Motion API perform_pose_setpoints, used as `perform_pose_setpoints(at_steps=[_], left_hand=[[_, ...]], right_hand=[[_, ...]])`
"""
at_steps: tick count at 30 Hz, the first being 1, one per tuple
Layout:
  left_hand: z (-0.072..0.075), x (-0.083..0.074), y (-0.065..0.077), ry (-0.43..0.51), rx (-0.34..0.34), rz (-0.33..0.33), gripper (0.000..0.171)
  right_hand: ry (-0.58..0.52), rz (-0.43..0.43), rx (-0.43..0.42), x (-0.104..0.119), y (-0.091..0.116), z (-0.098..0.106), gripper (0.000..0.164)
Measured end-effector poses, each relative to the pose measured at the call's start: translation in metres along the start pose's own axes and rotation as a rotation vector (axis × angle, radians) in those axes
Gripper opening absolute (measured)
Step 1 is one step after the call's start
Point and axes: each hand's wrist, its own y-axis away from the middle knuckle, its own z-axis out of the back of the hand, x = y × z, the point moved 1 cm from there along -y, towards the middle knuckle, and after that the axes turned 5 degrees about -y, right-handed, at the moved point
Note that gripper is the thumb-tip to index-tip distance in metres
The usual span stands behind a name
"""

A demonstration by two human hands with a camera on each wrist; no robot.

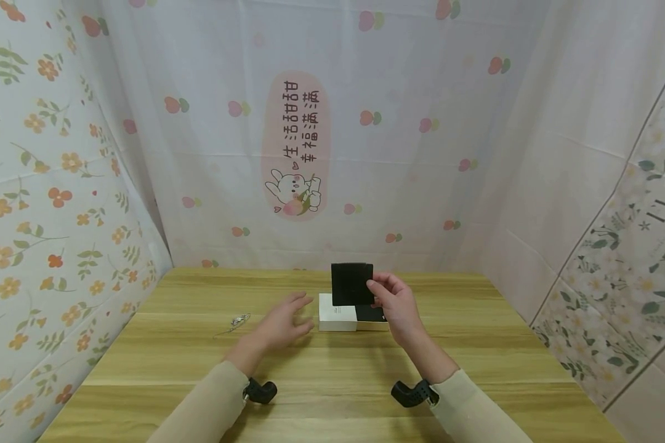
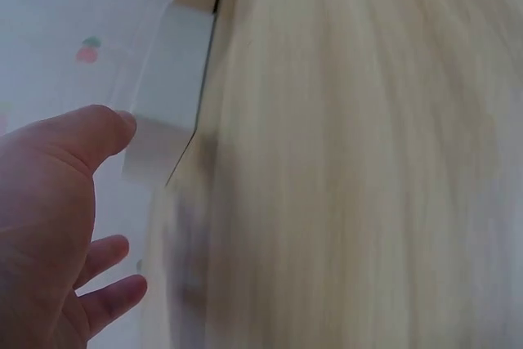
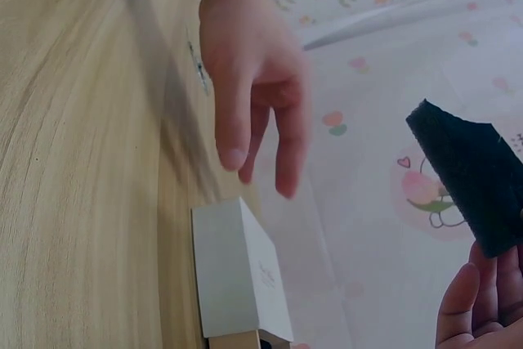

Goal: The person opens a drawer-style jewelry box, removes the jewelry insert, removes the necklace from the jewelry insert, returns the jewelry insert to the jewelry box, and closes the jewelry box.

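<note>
My right hand [image 1: 396, 304] pinches a thin black square pad [image 1: 348, 284] by its right edge, raised above the table. In the right wrist view the pad [image 3: 474, 173] looks soft and foam-like, one edge dipping in a curve. Behind and below it lies a small white box [image 1: 337, 319], part covered by the pad. From its right end extends a tan-edged tray [image 1: 372, 326] with a black inside. My left hand [image 1: 285, 320] reaches toward the box's left end with thumb and fingers spread, holding nothing. In the left wrist view, the thumb overlaps the box's [image 2: 173, 67] near end.
A small silvery chain-like item [image 1: 238, 320] lies on the wood-grain table [image 1: 332, 375], left of my left hand. Patterned cloth [image 1: 410, 160] hangs behind the table's far edge and along both sides. Black camera mounts [image 1: 412, 394] sit at both wrists.
</note>
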Motion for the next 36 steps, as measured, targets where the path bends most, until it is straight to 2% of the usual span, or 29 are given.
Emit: perform_pose_setpoints(at_steps=[4,11,24,28,33,36], left_hand=[[-0.008,-0.010,-0.003,0.016,0.034,-0.034,0.066],[-0.019,-0.022,-0.008,-0.007,0.066,-0.059,0.058],[-0.027,-0.023,-0.011,-0.083,0.081,-0.106,0.049],[-0.028,-0.024,-0.013,-0.088,0.098,-0.103,0.047],[-0.029,-0.024,-0.014,-0.081,0.088,-0.098,0.047],[-0.029,-0.023,-0.014,-0.070,0.093,-0.076,0.048]], right_hand=[[0.009,0.001,-0.003,-0.001,0.000,0.000,0.016],[0.014,0.002,-0.002,-0.002,-0.001,0.001,0.018],[0.004,-0.001,0.006,-0.001,-0.002,0.003,0.020],[0.004,-0.002,0.004,-0.001,-0.002,0.004,0.020],[0.000,-0.005,-0.002,0.000,-0.003,0.004,0.019],[0.003,-0.007,-0.007,0.000,-0.003,0.005,0.019]])
